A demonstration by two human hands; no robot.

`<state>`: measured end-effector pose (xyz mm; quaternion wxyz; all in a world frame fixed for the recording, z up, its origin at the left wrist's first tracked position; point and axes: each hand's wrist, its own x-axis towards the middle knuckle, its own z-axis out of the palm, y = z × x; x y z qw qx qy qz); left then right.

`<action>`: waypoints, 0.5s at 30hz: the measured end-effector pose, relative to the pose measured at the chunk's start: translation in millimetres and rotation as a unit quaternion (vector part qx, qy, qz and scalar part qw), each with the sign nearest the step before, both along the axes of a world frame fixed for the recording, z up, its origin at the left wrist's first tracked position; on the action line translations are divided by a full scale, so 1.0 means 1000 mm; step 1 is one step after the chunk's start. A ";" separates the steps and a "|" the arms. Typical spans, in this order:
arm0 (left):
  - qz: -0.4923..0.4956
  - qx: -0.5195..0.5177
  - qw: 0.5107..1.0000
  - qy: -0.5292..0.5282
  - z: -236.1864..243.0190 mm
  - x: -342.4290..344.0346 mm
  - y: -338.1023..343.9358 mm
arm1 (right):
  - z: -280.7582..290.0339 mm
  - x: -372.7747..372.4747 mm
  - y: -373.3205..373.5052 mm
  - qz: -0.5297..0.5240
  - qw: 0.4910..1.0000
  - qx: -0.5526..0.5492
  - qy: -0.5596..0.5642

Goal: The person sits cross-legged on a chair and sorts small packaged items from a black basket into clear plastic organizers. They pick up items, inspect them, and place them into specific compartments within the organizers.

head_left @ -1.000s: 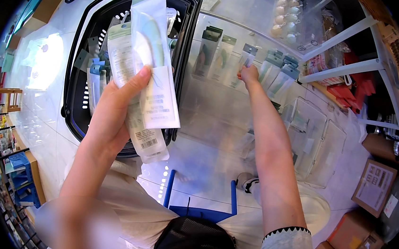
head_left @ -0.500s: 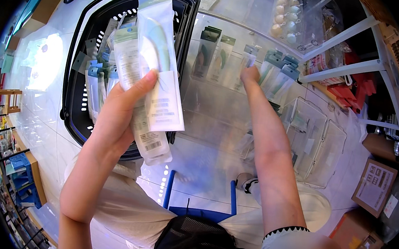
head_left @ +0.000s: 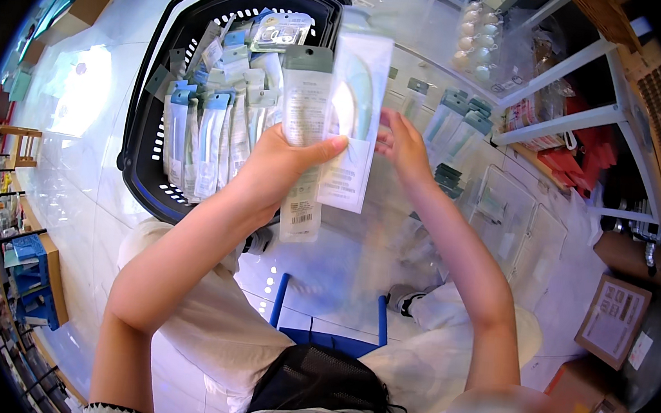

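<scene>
Since the earlier frame my right hand [head_left: 400, 143] has pulled back from the hanging packets on the display [head_left: 464, 120] and now sits just beside the flat packets [head_left: 330, 120] that my left hand [head_left: 279, 167] holds up, and the whole fan of packets has shifted toward the middle of the view. As I see it, the risk is a slip: I hold two or more slim, glossy sleeves in one pinch, thumb across the front, and if the right hand tugs one free the others could slide out and drop to the tiled floor [head_left: 81, 185] or onto the blue stool [head_left: 328, 324] below rather than into the black basket [head_left: 146, 112]. The basket is already packed with upright packets, so a loose one could also skid off the top. My left hand is closed around the packets, thumb pressed over the clear-fronted one and fingers behind. My right hand is partly open, fingers loosely curled, its fingertips at the right edge of the front packet; I cannot tell whether it grips that edge or only touches it.
</scene>
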<state>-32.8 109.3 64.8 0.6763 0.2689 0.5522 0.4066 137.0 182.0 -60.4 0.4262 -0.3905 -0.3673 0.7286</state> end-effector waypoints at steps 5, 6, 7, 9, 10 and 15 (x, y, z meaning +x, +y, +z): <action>-0.147 0.008 0.981 0.129 -0.015 0.031 -0.029 | 0.075 0.044 -0.085 0.042 0.996 0.038 -0.068; -0.214 0.045 0.964 0.152 -0.025 0.035 -0.038 | 0.077 0.053 -0.098 0.045 0.986 0.062 -0.146; -0.278 0.082 0.941 0.175 -0.036 0.038 -0.048 | 0.076 0.065 -0.111 0.071 0.980 0.053 -0.176; -0.298 0.046 0.946 0.119 -0.048 0.047 -0.065 | 0.062 0.086 -0.134 0.123 0.964 0.036 -0.232; -0.307 0.026 0.947 0.089 -0.052 0.049 -0.071 | 0.058 0.092 -0.142 0.085 0.974 0.007 -0.208; -0.232 0.024 0.972 0.013 -0.056 0.040 -0.078 | 0.051 0.109 -0.162 -0.031 0.984 -0.010 -0.175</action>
